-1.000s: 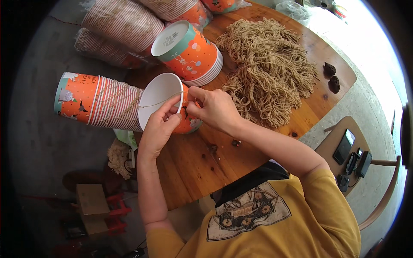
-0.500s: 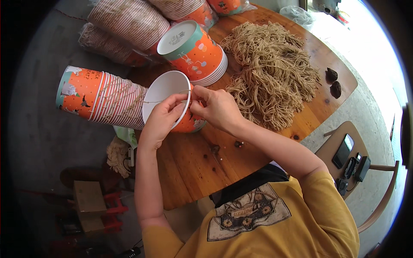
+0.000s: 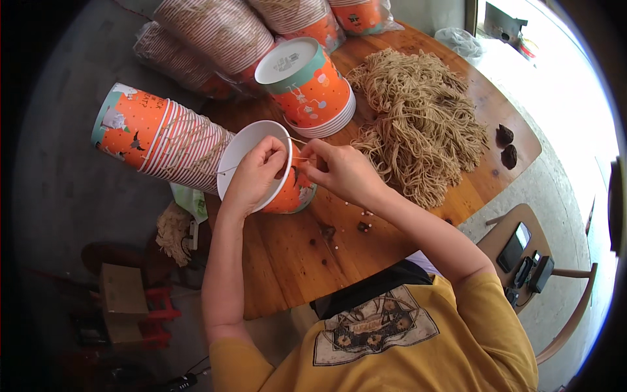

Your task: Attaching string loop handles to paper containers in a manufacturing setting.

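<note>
A white-lined orange paper bucket [image 3: 299, 195] lies tipped on the wooden table, its mouth toward my left hand. My left hand [image 3: 256, 171] reaches into that mouth, fingers curled close to the inner wall; what they pinch is hidden. Outside the wall, my right hand [image 3: 343, 171] pinches a thin tan cord near the rim. A piece of the cord [image 3: 297, 140] shows at the rim above the right fingers, and another strand runs to the bucket's left edge. Left of it lies a long nested stack of matching buckets [image 3: 189, 140] with cords across their rims.
A heap of tan cords [image 3: 418, 124] covers the table's right part. An upside-down bucket stack [image 3: 313, 98] stands behind my hands, with bagged stacks [image 3: 215, 32] beyond. Two dark lumps [image 3: 507, 145] lie near the right edge. A chair [image 3: 522, 225] holds a phone and small devices.
My right hand has drawn slightly away from the bucket wall, with thin cord showing between. My left fingers have curled further inside the mouth. The whole view has shifted a little.
</note>
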`<state>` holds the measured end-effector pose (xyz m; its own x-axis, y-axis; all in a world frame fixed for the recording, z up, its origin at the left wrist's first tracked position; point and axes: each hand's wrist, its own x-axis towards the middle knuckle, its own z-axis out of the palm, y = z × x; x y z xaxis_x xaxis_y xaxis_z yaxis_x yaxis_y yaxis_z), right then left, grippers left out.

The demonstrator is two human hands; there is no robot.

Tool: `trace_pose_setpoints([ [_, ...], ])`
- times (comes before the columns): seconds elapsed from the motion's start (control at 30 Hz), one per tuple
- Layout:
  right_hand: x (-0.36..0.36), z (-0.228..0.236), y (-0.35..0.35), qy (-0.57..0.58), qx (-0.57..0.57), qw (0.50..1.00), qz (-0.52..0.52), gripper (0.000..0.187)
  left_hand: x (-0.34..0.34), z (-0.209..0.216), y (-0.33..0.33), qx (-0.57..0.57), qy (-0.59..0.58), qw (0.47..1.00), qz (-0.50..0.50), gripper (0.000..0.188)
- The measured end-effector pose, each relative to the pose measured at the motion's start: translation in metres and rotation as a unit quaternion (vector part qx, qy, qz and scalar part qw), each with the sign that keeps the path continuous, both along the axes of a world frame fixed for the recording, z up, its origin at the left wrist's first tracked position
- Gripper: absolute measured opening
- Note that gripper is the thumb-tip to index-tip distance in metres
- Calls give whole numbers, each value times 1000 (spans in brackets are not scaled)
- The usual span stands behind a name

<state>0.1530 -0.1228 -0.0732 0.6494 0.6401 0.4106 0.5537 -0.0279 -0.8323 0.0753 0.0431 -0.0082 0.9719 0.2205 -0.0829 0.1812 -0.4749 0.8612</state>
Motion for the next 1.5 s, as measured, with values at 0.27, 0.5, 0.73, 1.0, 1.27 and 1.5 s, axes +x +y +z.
trace_pose_setpoints([
  [0.27, 9, -4, -9, -57, 61, 995, 62, 30, -6, 6, 3, -28, -7, 999, 33, 12],
  [0.5, 13, 26, -2, 23, 39, 997, 66, 23, -7, 8, 7, -39, -58, 997, 41, 12],
  [0.73, 21, 34, 17, 63, -7, 994, 86, 19, 3, 7, 0, -26, -106, 994, 16, 12],
  [1.0, 24, 31, 26, 101, -12, 989, 103, 13, -3, -2, -3, -172, -147, 973, 46, 12],
  [1.27, 14, 40, 27, 97, -31, 989, 106, 15, -5, -4, 1, -192, -140, 969, 70, 12],
  [1.5, 21, 28, 36, 218, 81, 958, 166, 13, -10, -6, -1, -126, -58, 987, 79, 16],
])
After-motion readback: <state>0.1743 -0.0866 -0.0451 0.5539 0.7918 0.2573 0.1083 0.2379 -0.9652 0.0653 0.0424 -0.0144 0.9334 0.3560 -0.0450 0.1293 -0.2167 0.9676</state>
